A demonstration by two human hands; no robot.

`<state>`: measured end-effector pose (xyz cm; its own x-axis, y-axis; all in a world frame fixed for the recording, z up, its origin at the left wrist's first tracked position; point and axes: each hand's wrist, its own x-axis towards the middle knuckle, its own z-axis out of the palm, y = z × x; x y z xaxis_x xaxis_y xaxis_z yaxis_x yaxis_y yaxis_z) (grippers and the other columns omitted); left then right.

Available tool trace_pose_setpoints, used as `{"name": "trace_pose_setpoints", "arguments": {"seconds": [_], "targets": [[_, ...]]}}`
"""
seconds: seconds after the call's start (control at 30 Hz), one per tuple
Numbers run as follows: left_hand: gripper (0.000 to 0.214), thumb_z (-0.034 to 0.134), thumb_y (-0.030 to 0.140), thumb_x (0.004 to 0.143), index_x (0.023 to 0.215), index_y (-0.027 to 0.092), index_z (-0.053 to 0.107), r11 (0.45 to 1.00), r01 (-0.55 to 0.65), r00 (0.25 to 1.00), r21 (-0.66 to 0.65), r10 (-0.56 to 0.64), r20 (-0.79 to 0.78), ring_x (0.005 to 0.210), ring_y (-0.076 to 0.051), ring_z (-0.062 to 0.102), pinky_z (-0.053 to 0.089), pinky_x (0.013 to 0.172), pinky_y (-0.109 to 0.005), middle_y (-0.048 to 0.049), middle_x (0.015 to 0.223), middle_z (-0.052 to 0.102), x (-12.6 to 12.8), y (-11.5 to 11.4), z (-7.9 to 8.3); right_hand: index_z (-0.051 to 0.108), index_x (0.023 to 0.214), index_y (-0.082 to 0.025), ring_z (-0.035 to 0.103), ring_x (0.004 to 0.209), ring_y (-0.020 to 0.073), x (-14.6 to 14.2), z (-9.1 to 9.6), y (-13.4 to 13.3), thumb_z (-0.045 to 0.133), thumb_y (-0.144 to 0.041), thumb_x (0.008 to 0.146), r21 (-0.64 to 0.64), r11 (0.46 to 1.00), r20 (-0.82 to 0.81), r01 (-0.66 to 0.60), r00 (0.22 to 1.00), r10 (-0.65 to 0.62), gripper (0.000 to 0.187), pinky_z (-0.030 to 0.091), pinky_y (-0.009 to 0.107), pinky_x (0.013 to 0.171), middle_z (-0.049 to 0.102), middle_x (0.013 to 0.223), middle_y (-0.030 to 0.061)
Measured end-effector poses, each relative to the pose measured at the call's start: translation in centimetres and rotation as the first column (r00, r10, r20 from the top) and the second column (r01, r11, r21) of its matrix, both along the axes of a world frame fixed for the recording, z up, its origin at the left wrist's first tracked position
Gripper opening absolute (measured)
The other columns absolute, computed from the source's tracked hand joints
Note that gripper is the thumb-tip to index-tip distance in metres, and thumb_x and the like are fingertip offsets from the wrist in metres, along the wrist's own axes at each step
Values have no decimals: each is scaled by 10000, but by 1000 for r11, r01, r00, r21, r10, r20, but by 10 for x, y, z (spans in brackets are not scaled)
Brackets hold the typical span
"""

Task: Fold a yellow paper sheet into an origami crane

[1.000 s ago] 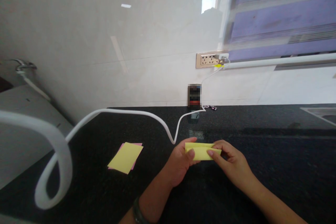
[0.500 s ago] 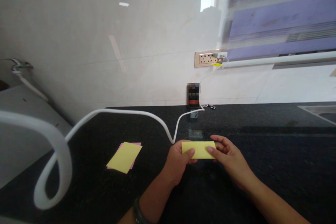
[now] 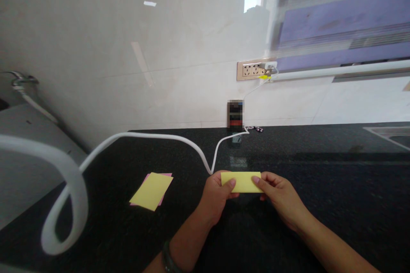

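Observation:
A folded yellow paper (image 3: 242,181) is held just above the black counter (image 3: 336,196), lying flat and wide between both hands. My left hand (image 3: 217,198) pinches its left end, thumb on top and fingers under. My right hand (image 3: 282,200) pinches the right end the same way. Both hands are closed on the paper. A dark band sits on my left wrist.
Two loose sheets, yellow (image 3: 151,190) over pink, lie on the counter to the left. A thick white hose (image 3: 64,187) loops at the left and runs back. A small device (image 3: 236,115) leans on the wall, cabled to a socket strip (image 3: 256,70). A sink edge (image 3: 389,134) shows far right.
The paper has gone from loosely folded with a raised flap to pressed flat. Both hands shifted slightly left with it and my right fingers closed in on its end.

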<state>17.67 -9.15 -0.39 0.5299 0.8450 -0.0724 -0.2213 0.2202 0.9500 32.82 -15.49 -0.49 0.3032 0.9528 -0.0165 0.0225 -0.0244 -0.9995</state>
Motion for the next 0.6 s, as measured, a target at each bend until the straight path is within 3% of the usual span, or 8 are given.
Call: {"name": "trace_pose_setpoints", "arguments": {"seconds": [0.6], "targets": [[321, 539, 366, 724, 908, 103, 529, 1000, 5, 999, 15, -5, -39, 748, -163, 566, 472, 568, -239, -82, 838, 595, 2, 1, 1, 551, 654, -165, 456, 564, 118, 2, -1, 0, 524, -426, 721, -20, 1000, 16, 7, 1000, -7, 271, 369, 206, 464, 530, 635, 11]]}}
